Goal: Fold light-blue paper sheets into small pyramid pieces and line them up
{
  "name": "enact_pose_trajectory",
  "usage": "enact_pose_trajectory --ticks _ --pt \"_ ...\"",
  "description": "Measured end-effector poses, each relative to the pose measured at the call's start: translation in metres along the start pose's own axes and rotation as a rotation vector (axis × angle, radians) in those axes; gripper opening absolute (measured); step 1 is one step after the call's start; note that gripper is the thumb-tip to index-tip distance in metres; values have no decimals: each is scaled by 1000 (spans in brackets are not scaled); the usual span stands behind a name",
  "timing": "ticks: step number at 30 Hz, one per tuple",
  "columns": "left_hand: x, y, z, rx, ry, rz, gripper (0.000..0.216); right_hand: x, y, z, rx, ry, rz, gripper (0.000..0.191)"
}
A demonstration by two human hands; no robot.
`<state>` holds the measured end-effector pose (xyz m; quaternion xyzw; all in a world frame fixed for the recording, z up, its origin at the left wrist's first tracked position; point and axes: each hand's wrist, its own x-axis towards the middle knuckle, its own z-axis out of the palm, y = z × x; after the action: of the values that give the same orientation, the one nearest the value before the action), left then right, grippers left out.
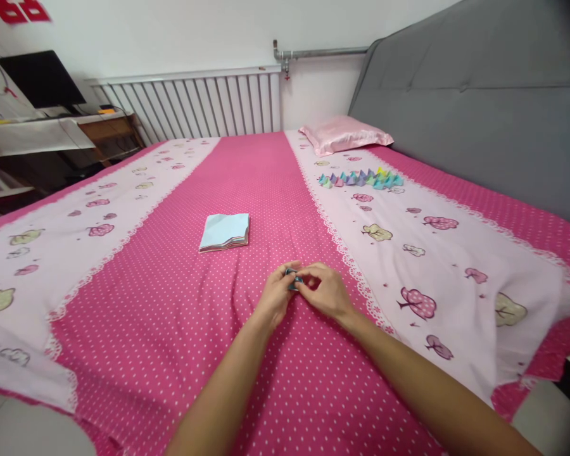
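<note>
Both my hands meet over the pink dotted bedspread point(285, 380), around a small piece of folded blue paper point(293, 285). My left hand point(278, 291) grips the paper from the left, with its thumb on top. From the right, my right hand point(325, 290) pinches the same piece between thumb and fingertips. Much of the paper is hidden by the fingers, so its full shape cannot be made out. A stack of light blue and other square paper sheets point(225, 230) lies beyond my left hand. Several folded paper pieces point(361, 179) in blue, purple, green, pink and yellow stand grouped further off to the right.
A pink satin pillow point(344, 134) lies at the far right, by the grey headboard point(475, 95). A white radiator point(194, 104) runs along the wall. On the left, a desk point(38, 136) carries a black monitor point(41, 79).
</note>
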<state>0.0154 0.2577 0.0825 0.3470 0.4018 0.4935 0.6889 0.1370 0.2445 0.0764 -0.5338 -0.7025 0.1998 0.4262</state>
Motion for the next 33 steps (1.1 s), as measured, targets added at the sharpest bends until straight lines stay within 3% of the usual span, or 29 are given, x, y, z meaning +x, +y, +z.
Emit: enact_pose_trajectory --ticks 4,12,19,26,33 --pt "0 -2 1 45 -10 39 18 0 3 -1 -38 11 -7 13" --pt "0 -15 1 183 29 148 21 -2 6 0 -307 19 -185 16" --pt "1 -17 2 160 46 147 22 0 4 4 -306 35 -161 18" --pt "0 -18 1 203 50 159 25 1 1 1 -447 -88 -88 14" --pt "0 -18 1 224 43 173 26 3 1 -1 -490 -100 -241 17"
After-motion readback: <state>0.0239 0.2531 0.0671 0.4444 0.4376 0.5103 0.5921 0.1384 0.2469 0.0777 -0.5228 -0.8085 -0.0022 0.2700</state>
